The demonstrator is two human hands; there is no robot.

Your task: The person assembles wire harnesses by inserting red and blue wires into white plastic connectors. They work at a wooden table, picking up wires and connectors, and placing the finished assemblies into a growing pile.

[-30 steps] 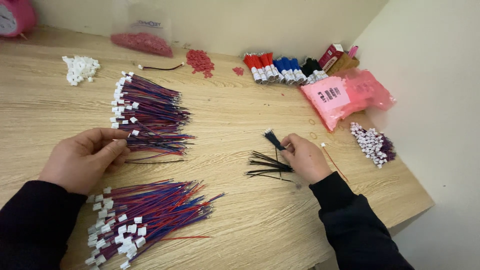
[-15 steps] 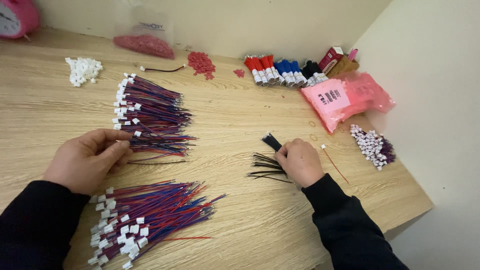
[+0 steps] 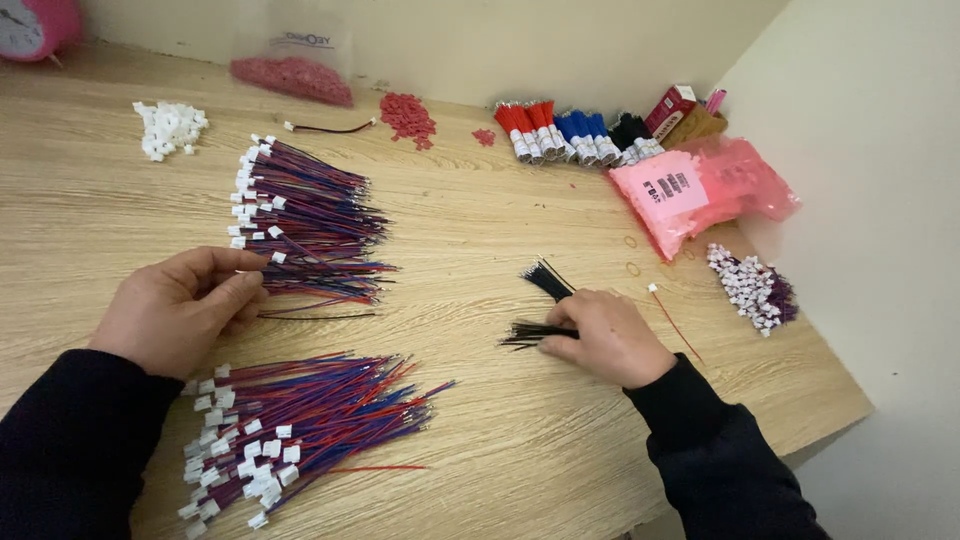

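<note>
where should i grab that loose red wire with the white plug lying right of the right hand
Probably pinch the single red wire just behind its white plug, coming from above. It lies flat and alone on the table, clear of the right hand; the plug gives a stop.

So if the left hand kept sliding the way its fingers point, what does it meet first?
The left hand points right, fingertips already at the upper wire bundle; it would likely meet those wires' white connector ends first.

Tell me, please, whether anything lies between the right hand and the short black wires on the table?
Nothing visible does. The right hand already rests on the black wires, its fingers over their near ends. The single red wire lies apart on the far side of the hand, and the table around them is bare wood.
</note>
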